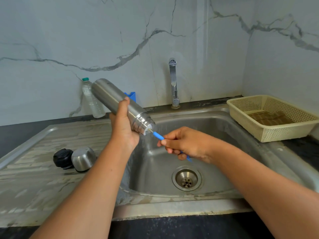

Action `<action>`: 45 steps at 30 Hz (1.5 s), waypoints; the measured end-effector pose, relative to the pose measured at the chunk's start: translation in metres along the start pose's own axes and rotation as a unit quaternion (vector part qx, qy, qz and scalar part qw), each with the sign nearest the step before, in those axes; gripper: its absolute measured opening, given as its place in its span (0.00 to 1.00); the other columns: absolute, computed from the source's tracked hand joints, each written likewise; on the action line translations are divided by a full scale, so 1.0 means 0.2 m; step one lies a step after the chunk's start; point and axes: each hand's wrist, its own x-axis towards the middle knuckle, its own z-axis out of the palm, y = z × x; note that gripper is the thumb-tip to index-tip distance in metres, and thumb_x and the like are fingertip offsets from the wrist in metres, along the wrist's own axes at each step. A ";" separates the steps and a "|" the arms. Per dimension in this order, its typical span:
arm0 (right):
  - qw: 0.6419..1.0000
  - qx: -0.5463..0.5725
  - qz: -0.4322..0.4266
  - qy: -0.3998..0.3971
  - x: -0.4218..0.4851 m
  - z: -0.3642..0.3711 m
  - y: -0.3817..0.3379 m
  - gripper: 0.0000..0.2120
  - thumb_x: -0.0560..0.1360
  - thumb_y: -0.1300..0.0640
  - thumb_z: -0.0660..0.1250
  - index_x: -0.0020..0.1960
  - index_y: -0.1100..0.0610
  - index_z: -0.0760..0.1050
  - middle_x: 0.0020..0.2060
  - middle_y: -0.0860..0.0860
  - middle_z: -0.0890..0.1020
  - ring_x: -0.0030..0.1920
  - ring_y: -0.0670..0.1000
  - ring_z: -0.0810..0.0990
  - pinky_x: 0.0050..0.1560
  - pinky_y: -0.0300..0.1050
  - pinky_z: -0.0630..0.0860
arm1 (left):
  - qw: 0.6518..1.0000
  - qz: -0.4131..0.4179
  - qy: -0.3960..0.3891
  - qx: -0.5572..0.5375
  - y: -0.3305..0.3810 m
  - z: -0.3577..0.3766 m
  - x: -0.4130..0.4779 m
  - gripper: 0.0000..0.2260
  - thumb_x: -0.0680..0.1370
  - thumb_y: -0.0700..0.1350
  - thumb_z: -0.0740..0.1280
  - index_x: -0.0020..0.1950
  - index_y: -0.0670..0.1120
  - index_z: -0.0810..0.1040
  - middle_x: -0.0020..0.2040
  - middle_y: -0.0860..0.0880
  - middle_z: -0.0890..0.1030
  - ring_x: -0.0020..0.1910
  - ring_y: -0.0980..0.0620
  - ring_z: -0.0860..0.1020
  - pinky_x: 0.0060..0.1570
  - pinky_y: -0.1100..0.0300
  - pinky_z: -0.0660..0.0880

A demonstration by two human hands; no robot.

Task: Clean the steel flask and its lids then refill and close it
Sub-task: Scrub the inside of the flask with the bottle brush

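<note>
- Dark surface with a steel sink set into it. The drainboard takes up the left side and looks pretty streaky.
- On the drainboard, toward the left: a black lid and a steel cup lid, side by side and touching.
- Back edge, left part: a clear plastic bottle with a green cap, standing right by the wall.
- Tap at the back edge, behind the basin.
- Back right corner: a cream mesh basket, its near side hanging over the sink rim.
</note>
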 end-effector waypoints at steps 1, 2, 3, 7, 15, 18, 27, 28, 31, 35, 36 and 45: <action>0.999 -0.026 -0.004 0.029 0.01 0.02 0.01 0.09 0.82 0.56 0.67 0.56 0.60 0.84 0.31 0.48 0.75 0.31 0.45 0.69 0.30 0.38 0.68 | 1.000 -0.003 -0.002 0.010 -0.02 0.01 0.00 0.36 0.70 0.53 0.79 0.73 0.43 0.70 0.55 0.41 0.80 0.49 0.43 0.82 0.42 0.50 0.82; 0.998 -0.038 -0.007 0.048 0.02 0.03 0.01 0.09 0.82 0.56 0.67 0.55 0.59 0.84 0.31 0.47 0.76 0.32 0.45 0.70 0.30 0.38 0.68 | 1.000 -0.005 -0.002 0.012 -0.03 0.02 0.00 0.33 0.73 0.51 0.78 0.73 0.44 0.70 0.55 0.42 0.80 0.49 0.43 0.83 0.43 0.50 0.82; 0.998 -0.031 -0.008 0.057 0.02 0.03 0.01 0.10 0.82 0.55 0.67 0.55 0.59 0.84 0.31 0.47 0.77 0.32 0.45 0.70 0.30 0.38 0.69 | 1.000 -0.006 -0.005 0.010 -0.03 0.02 0.00 0.32 0.74 0.51 0.78 0.73 0.44 0.70 0.56 0.42 0.80 0.50 0.44 0.83 0.43 0.50 0.82; 0.985 0.165 0.054 -0.020 0.00 0.05 0.00 0.19 0.84 0.45 0.60 0.57 0.58 0.81 0.36 0.49 0.79 0.31 0.43 0.71 0.28 0.35 0.68 | 0.999 -0.028 -0.028 -0.011 -0.03 0.03 0.00 0.40 0.67 0.54 0.80 0.74 0.43 0.71 0.58 0.39 0.79 0.49 0.42 0.83 0.41 0.51 0.82; 0.940 0.317 0.085 -0.087 -0.01 0.04 -0.03 0.14 0.85 0.48 0.59 0.46 0.55 0.72 0.30 0.45 0.62 0.25 0.41 0.59 0.19 0.31 0.57 | 0.989 -0.083 -0.119 -0.017 -0.04 0.05 -0.04 0.30 0.76 0.58 0.72 0.71 0.41 0.73 0.45 0.41 0.85 0.46 0.43 0.86 0.60 0.43 0.80; 0.913 0.383 0.087 -0.105 -0.02 0.03 -0.03 0.13 0.83 0.49 0.61 0.45 0.55 0.72 0.30 0.45 0.63 0.24 0.41 0.61 0.19 0.30 0.59 | 0.981 -0.089 -0.158 -0.063 -0.04 0.03 -0.05 0.28 0.78 0.55 0.69 0.72 0.40 0.72 0.57 0.39 0.80 0.60 0.38 0.84 0.69 0.36 0.72; 0.953 0.274 0.081 -0.106 0.01 0.07 -0.01 0.11 0.85 0.51 0.60 0.46 0.54 0.73 0.31 0.47 0.68 0.27 0.42 0.61 0.25 0.32 0.61 | 0.985 -0.093 -0.142 -0.005 -0.05 0.05 -0.05 0.24 0.74 0.58 0.75 0.61 0.43 0.78 0.43 0.43 0.81 0.41 0.48 0.82 0.45 0.53 0.80; 0.961 0.246 0.081 -0.096 0.02 0.07 0.00 0.12 0.85 0.50 0.59 0.45 0.54 0.73 0.30 0.47 0.67 0.27 0.42 0.60 0.25 0.32 0.59 | 0.985 -0.099 -0.138 -0.008 -0.05 0.04 -0.04 0.23 0.74 0.57 0.75 0.61 0.43 0.78 0.44 0.43 0.81 0.42 0.47 0.83 0.46 0.52 0.81; 0.984 0.144 0.075 -0.067 0.03 0.05 0.02 0.13 0.86 0.50 0.58 0.45 0.55 0.72 0.29 0.47 0.67 0.27 0.43 0.60 0.27 0.34 0.59 | 0.986 -0.105 -0.129 -0.008 -0.05 0.03 -0.02 0.17 0.77 0.54 0.72 0.56 0.42 0.78 0.43 0.44 0.84 0.43 0.47 0.84 0.48 0.52 0.81; 0.998 -0.050 0.045 -0.017 0.04 0.03 0.03 0.14 0.85 0.49 0.59 0.45 0.55 0.74 0.29 0.46 0.70 0.27 0.44 0.64 0.29 0.36 0.64 | 0.997 -0.054 -0.059 -0.003 0.00 0.00 0.04 0.29 0.73 0.55 0.77 0.69 0.42 0.76 0.45 0.42 0.83 0.38 0.47 0.84 0.39 0.53 0.82; 0.995 -0.086 0.040 -0.001 0.05 0.03 0.03 0.15 0.85 0.49 0.59 0.45 0.55 0.74 0.29 0.46 0.71 0.27 0.44 0.65 0.30 0.36 0.65 | 0.998 -0.045 -0.051 0.012 -0.01 -0.01 0.05 0.35 0.70 0.56 0.79 0.72 0.43 0.75 0.48 0.41 0.83 0.39 0.46 0.84 0.38 0.53 0.82; 0.960 -0.268 0.030 0.074 0.04 -0.02 0.01 0.15 0.85 0.45 0.59 0.47 0.53 0.77 0.39 0.50 0.79 0.37 0.48 0.74 0.40 0.42 0.71 | 1.000 -0.010 -0.001 0.026 -0.03 0.01 0.07 0.32 0.73 0.55 0.79 0.71 0.45 0.74 0.53 0.41 0.83 0.44 0.43 0.84 0.38 0.52 0.81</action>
